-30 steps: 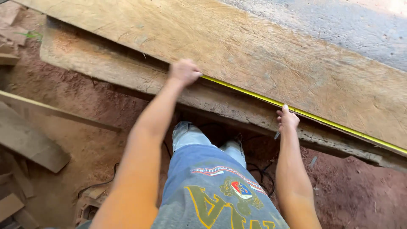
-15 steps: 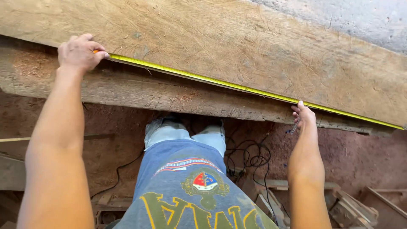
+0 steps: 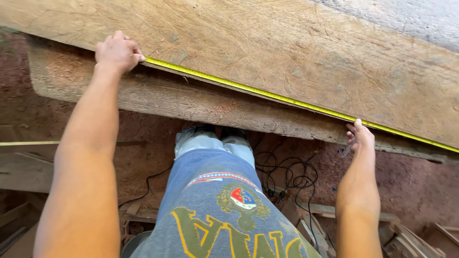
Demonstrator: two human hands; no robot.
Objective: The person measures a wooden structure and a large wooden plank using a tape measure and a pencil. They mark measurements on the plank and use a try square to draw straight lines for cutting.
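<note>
A broad, rough wooden plank [image 3: 296,62] fills the upper part of the view, running from about 10 o'clock down toward 3 o'clock. Just beneath its near edge lies a darker, weathered beam [image 3: 191,102], dusted with sawdust and following the same slant. Below both is red earth floor [image 3: 420,186], with scrap timber [image 3: 28,167] at 8 o'clock and more offcuts [image 3: 411,236] at 5 o'clock. A tangled black cable [image 3: 287,174] lies on the earth near the centre, just right of the person's pale trouser legs and above a grey printed shirt.

A yellow measuring tape [image 3: 267,95] is stretched along the near edge of the plank, from 10 o'clock out to the frame edge at 3 o'clock.

The left hand [image 3: 117,51], at 10 o'clock, rests on the plank edge with fingers curled over; its grip is closed down on the end of the tape, thumb tip pressing the tape against the wood.

The right hand [image 3: 361,136], at 4 o'clock, sits just below the tape with fingers raised and loosely spread toward it. A thin dark pencil-like object [image 3: 346,150] shows at the thumb side; whether this grip actually clasps it, I cannot tell.
</note>
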